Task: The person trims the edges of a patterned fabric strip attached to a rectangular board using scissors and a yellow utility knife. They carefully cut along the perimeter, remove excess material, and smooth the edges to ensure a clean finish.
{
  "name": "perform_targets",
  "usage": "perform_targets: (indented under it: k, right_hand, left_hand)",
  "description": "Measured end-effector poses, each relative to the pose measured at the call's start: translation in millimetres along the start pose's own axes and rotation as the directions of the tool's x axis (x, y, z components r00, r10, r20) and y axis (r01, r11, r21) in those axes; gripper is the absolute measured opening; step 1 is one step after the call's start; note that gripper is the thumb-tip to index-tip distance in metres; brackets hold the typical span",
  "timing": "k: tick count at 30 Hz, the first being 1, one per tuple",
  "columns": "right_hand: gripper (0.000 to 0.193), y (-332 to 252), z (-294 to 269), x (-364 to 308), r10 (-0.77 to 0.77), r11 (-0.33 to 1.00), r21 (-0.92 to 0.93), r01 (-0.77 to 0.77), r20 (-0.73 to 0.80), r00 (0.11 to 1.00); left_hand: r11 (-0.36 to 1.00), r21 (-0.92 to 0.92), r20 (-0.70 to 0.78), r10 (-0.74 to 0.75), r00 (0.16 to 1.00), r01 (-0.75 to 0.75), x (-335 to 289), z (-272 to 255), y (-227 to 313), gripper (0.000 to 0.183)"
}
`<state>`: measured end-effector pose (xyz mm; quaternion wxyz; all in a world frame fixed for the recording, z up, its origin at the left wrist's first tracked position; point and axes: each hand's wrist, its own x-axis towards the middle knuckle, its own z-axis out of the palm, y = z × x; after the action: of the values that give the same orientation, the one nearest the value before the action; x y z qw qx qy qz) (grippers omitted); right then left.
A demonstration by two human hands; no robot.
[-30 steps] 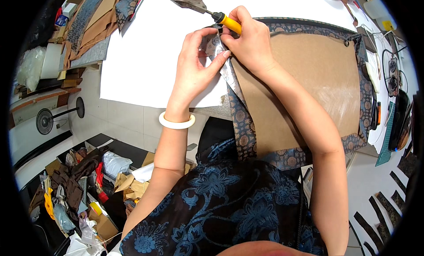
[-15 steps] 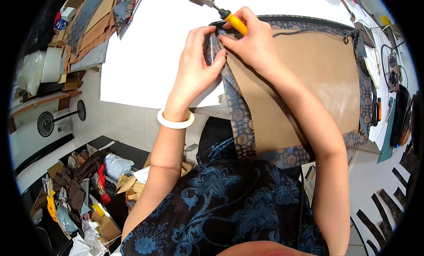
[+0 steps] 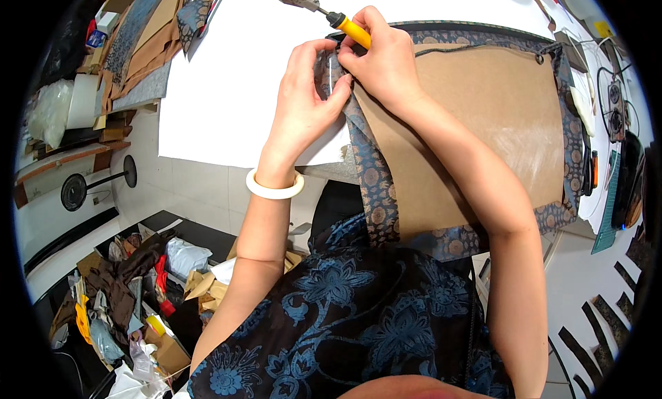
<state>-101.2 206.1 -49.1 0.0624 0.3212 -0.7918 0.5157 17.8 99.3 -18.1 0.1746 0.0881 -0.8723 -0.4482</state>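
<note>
A large brown panel (image 3: 483, 137) lies before me with its edges wrapped in dark blue-and-tan floral fabric (image 3: 377, 185). My left hand (image 3: 300, 96), with a pale bangle on its wrist, curls round the fabric's upper left corner, thumb and fingers on the edge. My right hand (image 3: 386, 72) is closed at the same corner, fingertips pinched close to the left ones. It also keeps hold of a yellow-handled tool (image 3: 356, 35) whose broad metal blade points up and left. What the right fingertips pinch is hidden.
A black cord (image 3: 476, 46) runs across the panel's top. White sheeting (image 3: 227, 89) covers the table. Fabric and leather strips (image 3: 141, 41) lie at the far left. Lower left stands a bin of scraps (image 3: 117, 282). A green cutting mat (image 3: 607, 213) and dark strips (image 3: 600, 330) are at the right.
My right hand and the yellow-handled tool have shifted slightly left and up, nearer the left fingertips. The left hand and panel have barely moved.
</note>
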Motion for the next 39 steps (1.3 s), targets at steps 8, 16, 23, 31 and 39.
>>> perform_targets:
  k: [8,16,23,31,39]
  right_hand:
    - [0.027,-8,-4,-3,-0.032,0.993,-0.113,0.029,-0.022,0.999]
    - [0.024,5,-19,4,0.036,0.992,0.12,-0.022,-0.111,0.993]
    - [0.022,24,-39,0,0.262,0.819,0.508,-0.265,0.079,0.962]
    - [0.018,19,-47,-2,0.244,0.912,0.316,-0.26,0.09,0.966]
    - [0.031,19,-41,2,0.204,0.967,0.138,-0.214,0.083,0.975]
  left_hand:
    - [0.932,0.303,-0.01,0.209,0.978,-0.197,5,0,4,0.037]
    - [0.959,0.283,-0.068,0.053,0.996,-0.032,17,0,16,0.018]
    - [0.784,0.569,0.06,0.261,0.963,-0.248,43,2,13,0.019]
    - [0.491,0.799,0.228,0.285,0.931,-0.346,57,3,22,0.012]
    - [0.744,0.637,0.081,0.196,0.977,-0.202,52,2,4,0.01]
